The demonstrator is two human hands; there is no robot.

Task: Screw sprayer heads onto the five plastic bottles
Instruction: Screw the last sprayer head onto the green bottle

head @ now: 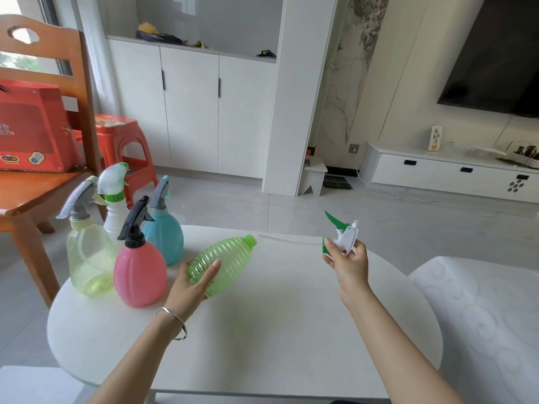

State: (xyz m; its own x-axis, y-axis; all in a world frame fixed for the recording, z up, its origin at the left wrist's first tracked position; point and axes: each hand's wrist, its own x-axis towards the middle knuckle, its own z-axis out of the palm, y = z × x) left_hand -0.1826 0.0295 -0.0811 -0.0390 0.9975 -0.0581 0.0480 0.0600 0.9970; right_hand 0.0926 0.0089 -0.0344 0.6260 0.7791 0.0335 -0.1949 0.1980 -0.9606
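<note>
The ribbed translucent green plastic bottle (pixel 227 260) was gripped round its base by the left hand (pixel 189 287) and held tilted just over the round white table (pixel 277 330), its open neck pointed rightward. The white-and-green trigger sprayer head (pixel 344 236) was pinched in the raised right hand (pixel 348 266), apart from that neck. Four bottles already fitted with sprayers were grouped at the table's left edge: pale yellow bottle (pixel 87 258), white bottle (pixel 115 217), pink bottle (pixel 140 275), blue bottle (pixel 164 234).
</note>
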